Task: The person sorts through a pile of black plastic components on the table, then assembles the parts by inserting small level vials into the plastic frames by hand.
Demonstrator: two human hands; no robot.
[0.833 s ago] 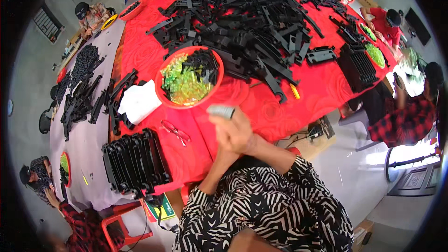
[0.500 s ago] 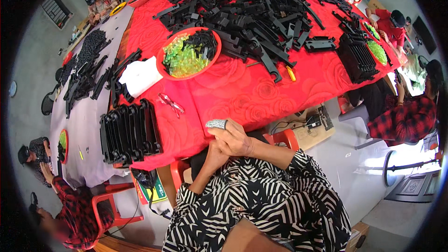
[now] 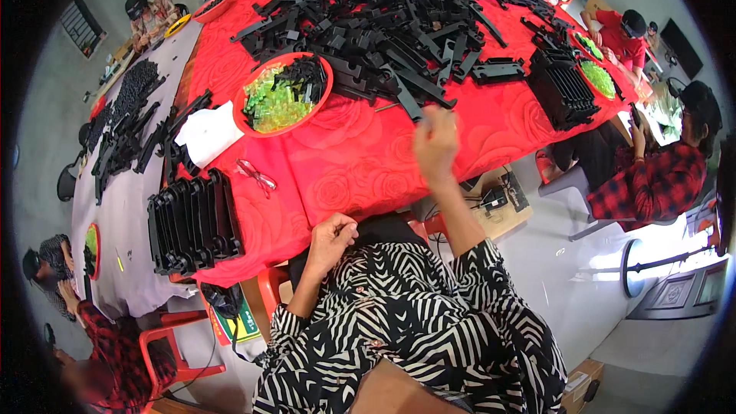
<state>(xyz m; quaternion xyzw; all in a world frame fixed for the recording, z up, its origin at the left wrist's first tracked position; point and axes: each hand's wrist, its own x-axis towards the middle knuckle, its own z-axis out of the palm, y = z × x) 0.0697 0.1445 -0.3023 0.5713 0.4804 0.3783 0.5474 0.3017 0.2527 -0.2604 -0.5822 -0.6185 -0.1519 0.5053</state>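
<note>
My left hand [image 3: 331,241] rests near the front edge of the red-covered table [image 3: 345,218], its fingers curled in. Whatever they may hold is hidden. Farther out, my right hand [image 3: 437,144] reaches over the cloth, and motion smears its fingers. Just beyond its fingertips lies a long black plastic part [image 3: 405,100] with a notched end, at the near edge of a large heap of black plastic parts [image 3: 383,23]. Left of the heap, an orange-red bowl [image 3: 325,96] holds yellow-green translucent pieces [image 3: 276,107] and small black pieces [image 3: 304,77].
A white cloth or paper [image 3: 208,134] and red-framed glasses [image 3: 256,175] lie left of my hands. Stacks of black parts stand at the left corner [image 3: 195,222] and right [image 3: 561,92]. Red stools [image 3: 182,353] are below. Several people sit around the tables.
My hands were together near the table edge and are now apart. The right one has moved forward and right, over where a yellow-handled tool lay. The view has shifted slightly.
</note>
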